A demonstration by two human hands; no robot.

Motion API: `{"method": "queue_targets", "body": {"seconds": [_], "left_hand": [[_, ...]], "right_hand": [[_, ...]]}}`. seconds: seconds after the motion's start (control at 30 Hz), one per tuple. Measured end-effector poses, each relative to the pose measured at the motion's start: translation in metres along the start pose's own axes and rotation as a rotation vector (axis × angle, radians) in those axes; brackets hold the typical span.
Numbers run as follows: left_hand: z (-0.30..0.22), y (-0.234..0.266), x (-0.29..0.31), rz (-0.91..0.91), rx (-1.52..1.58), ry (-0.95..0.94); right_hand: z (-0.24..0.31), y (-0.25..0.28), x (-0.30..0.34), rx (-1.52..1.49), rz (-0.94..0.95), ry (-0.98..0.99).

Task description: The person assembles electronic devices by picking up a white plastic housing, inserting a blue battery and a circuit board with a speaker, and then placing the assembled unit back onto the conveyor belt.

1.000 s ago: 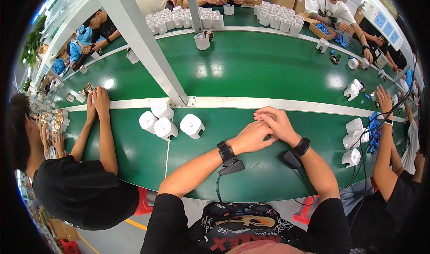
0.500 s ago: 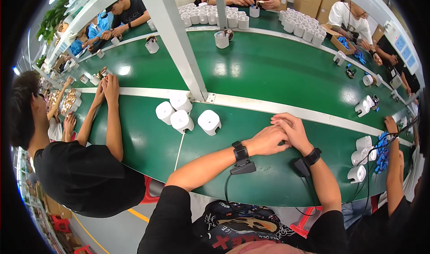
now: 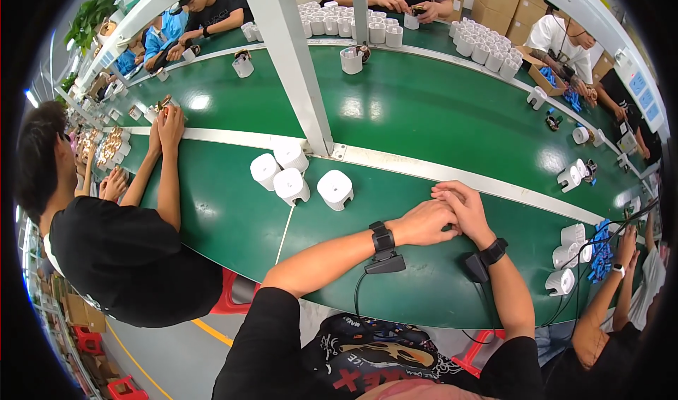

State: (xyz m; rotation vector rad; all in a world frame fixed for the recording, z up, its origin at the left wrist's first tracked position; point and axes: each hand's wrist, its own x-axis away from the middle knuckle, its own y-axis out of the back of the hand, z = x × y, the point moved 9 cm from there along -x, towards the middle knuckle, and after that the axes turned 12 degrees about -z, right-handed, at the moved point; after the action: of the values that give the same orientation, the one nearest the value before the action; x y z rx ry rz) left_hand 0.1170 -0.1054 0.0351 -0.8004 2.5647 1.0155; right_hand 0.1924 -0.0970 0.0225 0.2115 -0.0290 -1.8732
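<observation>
My left hand (image 3: pixel 421 223) and my right hand (image 3: pixel 464 206) rest together over the green worktable (image 3: pixel 381 294), the right one lying across the left. The right fingers are stretched out over the back of the left hand. Most of the left fingers are covered, so their pose is hidden. No object shows in either hand. Left of my hands stands a white rounded housing (image 3: pixel 335 189) with a notch at its lower edge. Beside it is a close group of three similar housings (image 3: pixel 291 187). A black strap with a small box (image 3: pixel 382 241) sits on each wrist.
A white rail (image 3: pixel 417 174) and a post (image 3: pixel 296 68) divide the table. To the right are white housings (image 3: pixel 560 281), blue parts (image 3: pixel 601 250) and dark cables (image 3: pixel 580 273). A co-worker (image 3: pixel 120 259) sits at left; others work across the table among many white housings (image 3: pixel 487 43).
My hands keep the same overlapped pose. The view has shifted slightly. At the right, a co-worker's arms have moved, and a white wristband now shows there.
</observation>
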Motion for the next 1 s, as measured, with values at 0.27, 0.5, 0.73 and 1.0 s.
{"method": "queue_targets", "body": {"seconds": [0.27, 0.5, 0.73, 1.0], "left_hand": [[-0.0017, 0.0008, 0.0009, -0.05, 0.008, -0.041], [0.0022, -0.0017, 0.001, 0.012, 0.017, 0.01], [-0.0034, -0.0002, 0.0, -0.039, 0.021, -0.043], [-0.0044, -0.0013, 0.0024, 0.003, -0.024, -0.025]], "right_hand": [[-0.0005, -0.0004, 0.0015, 0.024, 0.007, -0.02], [-0.0018, 0.0003, 0.0, -0.007, -0.001, -0.021], [0.0011, 0.001, 0.0011, 0.004, -0.005, -0.013], [-0.0018, 0.0016, 0.0042, -0.014, -0.015, -0.019]]}}
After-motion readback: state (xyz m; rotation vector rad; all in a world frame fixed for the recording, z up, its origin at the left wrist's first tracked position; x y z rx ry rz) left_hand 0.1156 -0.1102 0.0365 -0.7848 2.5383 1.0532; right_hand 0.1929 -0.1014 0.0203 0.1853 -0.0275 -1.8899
